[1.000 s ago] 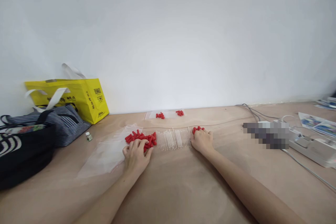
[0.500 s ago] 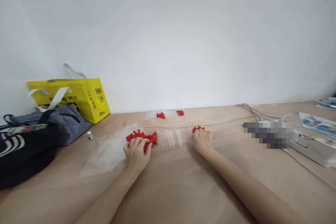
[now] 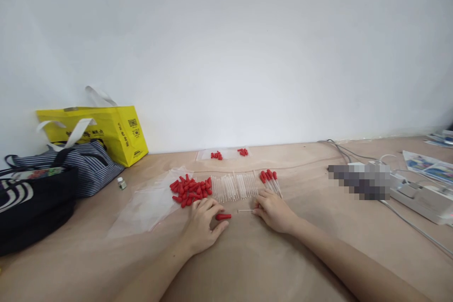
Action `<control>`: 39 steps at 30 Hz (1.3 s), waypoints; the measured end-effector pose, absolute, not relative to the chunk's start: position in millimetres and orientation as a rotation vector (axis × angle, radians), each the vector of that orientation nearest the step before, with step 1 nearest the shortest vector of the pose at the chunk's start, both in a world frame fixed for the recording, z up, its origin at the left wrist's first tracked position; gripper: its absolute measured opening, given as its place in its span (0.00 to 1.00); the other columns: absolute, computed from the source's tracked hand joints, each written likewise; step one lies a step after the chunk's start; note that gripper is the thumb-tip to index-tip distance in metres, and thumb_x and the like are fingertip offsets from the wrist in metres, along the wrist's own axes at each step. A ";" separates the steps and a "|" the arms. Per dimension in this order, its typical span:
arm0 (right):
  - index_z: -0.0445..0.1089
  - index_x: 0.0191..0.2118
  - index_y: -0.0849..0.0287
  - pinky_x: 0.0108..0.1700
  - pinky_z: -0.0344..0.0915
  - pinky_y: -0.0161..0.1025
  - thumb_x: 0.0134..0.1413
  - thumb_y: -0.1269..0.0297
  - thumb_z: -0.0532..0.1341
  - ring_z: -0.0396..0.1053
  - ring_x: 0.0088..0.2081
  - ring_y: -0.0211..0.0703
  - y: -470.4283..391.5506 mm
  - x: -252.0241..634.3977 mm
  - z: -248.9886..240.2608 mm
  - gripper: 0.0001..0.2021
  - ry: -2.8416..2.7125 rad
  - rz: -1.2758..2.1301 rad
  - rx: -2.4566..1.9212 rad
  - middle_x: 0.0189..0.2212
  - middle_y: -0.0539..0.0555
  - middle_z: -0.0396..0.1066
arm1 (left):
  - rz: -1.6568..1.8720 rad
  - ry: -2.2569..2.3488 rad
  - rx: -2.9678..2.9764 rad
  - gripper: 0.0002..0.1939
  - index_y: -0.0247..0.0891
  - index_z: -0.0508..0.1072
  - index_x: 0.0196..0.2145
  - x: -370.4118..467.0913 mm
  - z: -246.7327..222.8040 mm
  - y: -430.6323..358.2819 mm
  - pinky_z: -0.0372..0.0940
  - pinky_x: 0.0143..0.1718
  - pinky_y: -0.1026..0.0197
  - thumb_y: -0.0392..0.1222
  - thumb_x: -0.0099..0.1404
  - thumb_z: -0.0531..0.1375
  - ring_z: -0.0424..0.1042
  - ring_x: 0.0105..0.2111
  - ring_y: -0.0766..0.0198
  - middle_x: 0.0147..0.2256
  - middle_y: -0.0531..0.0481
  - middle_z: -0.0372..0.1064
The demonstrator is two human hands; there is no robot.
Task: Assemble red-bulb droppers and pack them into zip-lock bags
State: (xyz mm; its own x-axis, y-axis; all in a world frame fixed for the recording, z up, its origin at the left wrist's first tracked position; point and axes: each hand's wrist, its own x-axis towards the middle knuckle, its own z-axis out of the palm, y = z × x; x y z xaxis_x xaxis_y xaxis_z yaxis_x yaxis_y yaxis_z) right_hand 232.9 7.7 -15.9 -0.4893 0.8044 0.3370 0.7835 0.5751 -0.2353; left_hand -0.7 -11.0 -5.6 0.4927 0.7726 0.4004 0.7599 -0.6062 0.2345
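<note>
My left hand [image 3: 205, 226] has a red rubber bulb [image 3: 224, 216] between thumb and fingers, its narrow end pointing right. Facing it, my right hand [image 3: 273, 210] pinches a thin clear dropper tube [image 3: 245, 210], which sticks out to the left. A small gap separates tube and bulb. Just behind my left hand lies a pile of red rubber bulbs [image 3: 191, 189]. A row of clear dropper tubes [image 3: 233, 186] lies side by side in the middle. Beyond my right hand are several droppers [image 3: 271, 178], tubes with red bulbs on their far ends.
Clear plastic bags [image 3: 141, 210] lie at left, near a small bottle [image 3: 121, 183]. A bag with red bulbs [image 3: 216, 155] rests by the wall. Yellow [image 3: 130, 137], striped [image 3: 95, 170] and black bags [image 3: 38, 212] stand far left; a power strip [image 3: 417, 198] and cables are at right.
My left hand has come away from the pile, nearer and to the right, with one red bulb. My right hand has drawn back from the finished droppers and now holds a tube.
</note>
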 end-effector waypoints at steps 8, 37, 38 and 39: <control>0.64 0.28 0.59 0.37 0.56 0.36 0.47 0.65 0.59 0.60 0.35 0.40 10.8 229.0 -22.0 0.04 -2.292 0.278 -1.274 0.30 0.52 0.64 | 0.803 1.416 2.647 0.03 0.39 0.65 0.30 4.7 -13.5 -5.7 0.49 0.39 0.55 0.38 0.60 0.53 0.64 0.35 0.61 0.31 0.53 0.67; 0.64 0.29 0.58 0.37 0.53 0.35 0.55 0.68 0.49 0.64 0.32 0.38 -12.2 197.2 -25.5 0.09 -2.082 0.414 -1.019 0.27 0.49 0.68 | 1.001 1.418 2.511 0.09 0.41 0.67 0.31 15.5 -18.3 -12.9 0.49 0.40 0.54 0.41 0.63 0.48 0.66 0.30 0.62 0.27 0.55 0.69; 0.64 0.30 0.58 0.37 0.53 0.35 0.55 0.69 0.49 0.64 0.33 0.38 -12.3 197.3 -25.8 0.08 -2.092 0.411 -1.008 0.27 0.50 0.68 | 1.004 1.417 2.513 0.09 0.41 0.67 0.30 15.4 -18.5 -13.4 0.49 0.40 0.54 0.42 0.63 0.48 0.65 0.30 0.62 0.27 0.55 0.69; 0.65 0.30 0.58 0.37 0.52 0.35 0.55 0.69 0.49 0.64 0.32 0.38 -12.1 197.7 -26.1 0.08 -2.106 0.401 -1.002 0.27 0.49 0.68 | 1.008 1.413 2.521 0.09 0.41 0.67 0.30 15.1 -18.5 -13.9 0.49 0.40 0.54 0.42 0.63 0.48 0.65 0.30 0.62 0.27 0.55 0.69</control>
State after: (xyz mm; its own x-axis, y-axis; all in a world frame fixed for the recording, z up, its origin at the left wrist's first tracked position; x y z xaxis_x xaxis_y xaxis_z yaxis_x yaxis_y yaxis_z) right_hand 197.7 -12.1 -26.1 -0.4072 0.7646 0.4995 0.5274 0.6434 -0.5549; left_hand 15.1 -13.9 -18.5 0.3578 0.7860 0.5042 0.7328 -0.5710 0.3702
